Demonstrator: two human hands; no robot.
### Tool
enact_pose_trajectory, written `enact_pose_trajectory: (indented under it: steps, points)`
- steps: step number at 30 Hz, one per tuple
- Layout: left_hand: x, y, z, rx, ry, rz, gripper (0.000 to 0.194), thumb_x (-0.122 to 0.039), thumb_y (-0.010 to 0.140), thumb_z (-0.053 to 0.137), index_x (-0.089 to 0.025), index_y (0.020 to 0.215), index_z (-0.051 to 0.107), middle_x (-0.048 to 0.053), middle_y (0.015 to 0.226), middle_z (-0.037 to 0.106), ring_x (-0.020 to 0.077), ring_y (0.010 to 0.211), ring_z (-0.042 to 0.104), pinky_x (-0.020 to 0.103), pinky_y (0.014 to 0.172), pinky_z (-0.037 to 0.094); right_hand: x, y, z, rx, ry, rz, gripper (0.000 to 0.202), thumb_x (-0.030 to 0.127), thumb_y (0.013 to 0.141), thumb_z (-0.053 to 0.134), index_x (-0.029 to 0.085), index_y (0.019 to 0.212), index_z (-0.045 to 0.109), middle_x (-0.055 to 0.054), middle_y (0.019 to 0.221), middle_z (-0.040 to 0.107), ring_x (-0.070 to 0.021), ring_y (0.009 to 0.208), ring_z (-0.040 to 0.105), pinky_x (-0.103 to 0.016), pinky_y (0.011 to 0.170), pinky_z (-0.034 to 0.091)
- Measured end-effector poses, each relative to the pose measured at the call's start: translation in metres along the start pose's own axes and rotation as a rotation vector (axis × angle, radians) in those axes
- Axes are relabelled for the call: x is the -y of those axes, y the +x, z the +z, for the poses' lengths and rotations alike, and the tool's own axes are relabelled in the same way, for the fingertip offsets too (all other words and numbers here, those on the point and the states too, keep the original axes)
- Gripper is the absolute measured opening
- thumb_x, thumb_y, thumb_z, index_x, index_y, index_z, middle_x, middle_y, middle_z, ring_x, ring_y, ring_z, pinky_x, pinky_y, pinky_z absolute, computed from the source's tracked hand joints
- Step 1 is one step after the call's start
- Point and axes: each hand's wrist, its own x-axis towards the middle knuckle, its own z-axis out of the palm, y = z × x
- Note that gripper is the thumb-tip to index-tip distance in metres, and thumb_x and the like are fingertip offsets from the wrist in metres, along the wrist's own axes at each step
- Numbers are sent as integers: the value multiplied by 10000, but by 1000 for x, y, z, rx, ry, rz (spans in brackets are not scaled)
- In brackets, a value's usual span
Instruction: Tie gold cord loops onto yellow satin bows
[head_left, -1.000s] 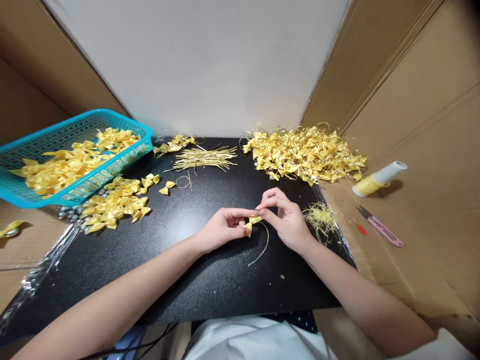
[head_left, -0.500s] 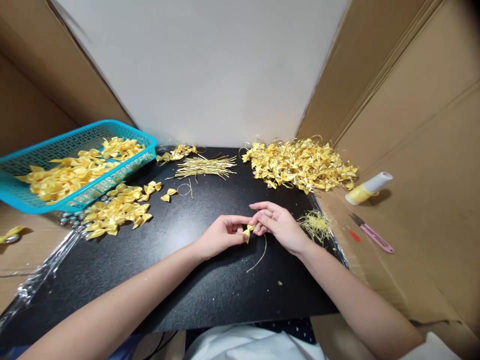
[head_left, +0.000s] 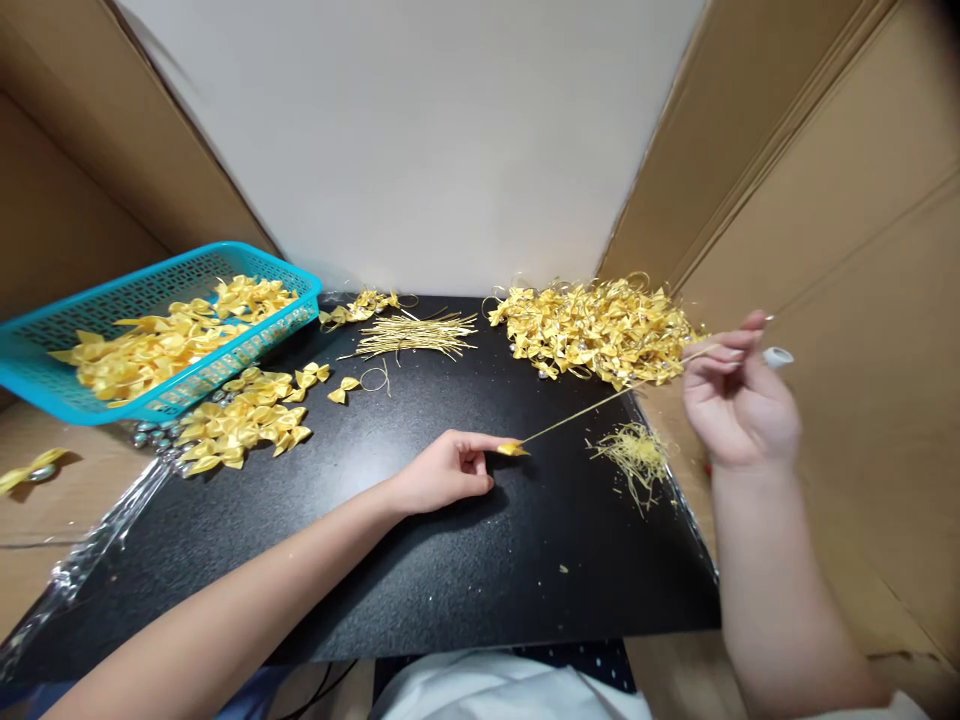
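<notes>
Over the black table, my left hand (head_left: 448, 472) holds a small yellow ribbon bow (head_left: 514, 449) at the tip of its stretched forefinger; the exact grip is partly hidden. From the bow a yellow thread (head_left: 577, 412) runs taut up to the right. My right hand (head_left: 739, 395) is raised past the table's right edge, palm turned up, fingers pinched on that thread. A tiny shiny tip pokes out beyond its fingertips, too small to name surely. Below the thread lies a tangle of yellow thread scraps (head_left: 636, 458).
A blue basket (head_left: 157, 395) of yellow bows stands at left, with loose bows (head_left: 247, 420) and silver bells (head_left: 154, 437) beside it. Gold cords (head_left: 416, 335) lie at the back. Finished-looking bows with loops (head_left: 600, 325) are heaped back right. Cardboard walls (head_left: 840, 220) flank the table.
My right hand has moved from beside the bow up and to the right, drawing the thread straight. My left hand has stayed in place with the bow.
</notes>
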Motion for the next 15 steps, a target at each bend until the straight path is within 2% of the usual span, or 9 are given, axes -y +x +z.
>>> enact_pose_trajectory:
  steps: [2, 4, 7, 10, 12, 15]
  points:
    - [0, -1, 1, 19, 57, 18, 498, -166, 682, 676, -126, 1178, 689, -59, 561, 473, 67, 514, 367, 217, 530, 292, 10, 5, -16, -37, 1, -94, 122, 413, 875, 622, 363, 950, 704, -9, 799, 603, -148, 709, 539, -297, 630, 483]
    - [0, -2, 2, 13, 93, 45, 495, -156, 682, 658, -124, 1175, 692, -53, 570, 489, 70, 523, 384, 215, 532, 304, 13, 5, -20, -13, 16, -113, 99, 399, 878, 622, 391, 932, 705, 6, 784, 593, -143, 709, 533, -292, 636, 474]
    - [-2, -3, 6, -14, 73, 48, 518, -195, 692, 686, -112, 1203, 670, -8, 660, 601, 94, 585, 494, 223, 579, 383, 9, -2, -6, 29, -2, -88, 82, 412, 864, 633, 405, 900, 706, 19, 742, 579, -137, 690, 534, -285, 608, 474]
    - [-4, -3, 7, -85, 13, 38, 454, -315, 751, 693, -103, 1151, 691, 78, 841, 710, 144, 704, 601, 268, 672, 469, 3, -10, 12, 75, -56, -45, 97, 432, 838, 647, 383, 894, 709, 12, 733, 586, -141, 688, 555, -285, 578, 490]
    - [-4, -2, 5, -158, 15, 54, 433, -373, 773, 690, -98, 1107, 708, 110, 893, 731, 159, 735, 624, 285, 704, 487, 1, -14, 20, 97, -33, 3, 104, 415, 781, 706, 376, 877, 713, 13, 737, 601, -138, 685, 569, -272, 553, 493]
    - [-1, 1, 1, -197, 144, 101, 405, -342, 772, 705, -116, 1109, 715, 100, 854, 739, 136, 657, 602, 256, 631, 464, 0, -18, 25, 106, 12, 55, 123, 389, 719, 764, 377, 829, 711, 22, 731, 613, -131, 664, 568, -257, 521, 487]
